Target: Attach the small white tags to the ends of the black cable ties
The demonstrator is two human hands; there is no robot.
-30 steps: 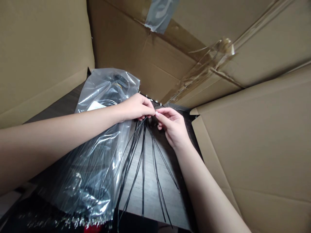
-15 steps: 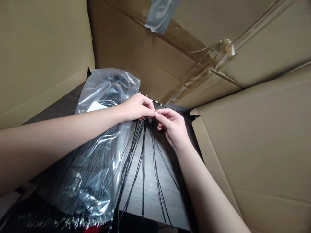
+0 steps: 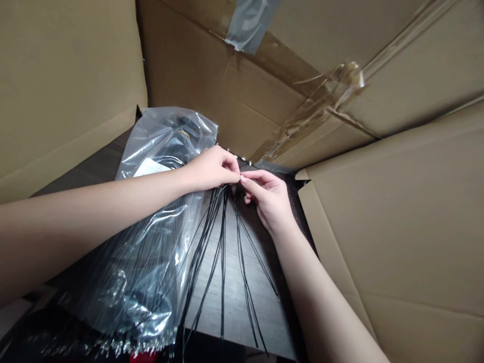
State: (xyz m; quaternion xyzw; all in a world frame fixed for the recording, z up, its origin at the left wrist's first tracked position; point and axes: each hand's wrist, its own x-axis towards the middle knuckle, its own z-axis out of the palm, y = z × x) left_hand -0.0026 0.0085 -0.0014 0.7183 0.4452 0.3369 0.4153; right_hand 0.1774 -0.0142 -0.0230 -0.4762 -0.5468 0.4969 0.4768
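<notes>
Several thin black wires (image 3: 223,242) fan out over the dark table toward its front edge. Above their upper ends my left hand (image 3: 217,167) is closed in a pinch, and one fine wire seems to run down from under its fingers. My right hand (image 3: 270,196) meets it fingertip to fingertip, thumb and index finger pressed together. A tiny pale spot shows between the fingertips; whether it is a wire end or a nail is unclear. Small white tips (image 3: 244,160) of wires lie just behind the hands. Beneath my left forearm lies a clear plastic bag (image 3: 132,141) full of black wires.
Cardboard walls (image 3: 264,96) rise behind the table and on both sides, with brown and clear tape on the back one. A white label (image 3: 151,167) shows on the bag. Silvery wire ends (image 3: 132,347) stick out at the bag's near end, over the table (image 3: 260,302) edge.
Both hands have shifted very slightly left, still pinched together. The white label shows a little more; the wires on the table lie almost the same.
</notes>
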